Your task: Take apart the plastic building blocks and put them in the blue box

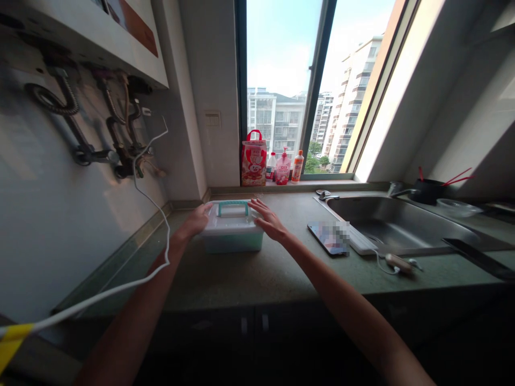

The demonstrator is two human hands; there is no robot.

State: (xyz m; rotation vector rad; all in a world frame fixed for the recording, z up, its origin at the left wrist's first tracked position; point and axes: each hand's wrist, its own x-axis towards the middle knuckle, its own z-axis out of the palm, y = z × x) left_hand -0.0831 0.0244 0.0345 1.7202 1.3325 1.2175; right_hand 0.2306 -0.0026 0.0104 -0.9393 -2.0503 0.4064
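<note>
A translucent plastic box [233, 242] with a pale lid and a teal handle rests on the grey-green counter [257, 279]. My left hand [196, 221] is at the lid's left end, its fingers partly hidden against the edge. On the other side, my right hand [269, 219] touches the right end of the lid, fingers stretched and slightly apart. Both hands are on the box, one at each end. Its contents cannot be made out.
Right of the box lie a phone [322, 238], a white power strip [360, 238] and a steel sink [402, 222]. Bottles [283, 169] and a red bag [254, 163] stand on the windowsill. A white cable [161, 212] hangs across my left arm.
</note>
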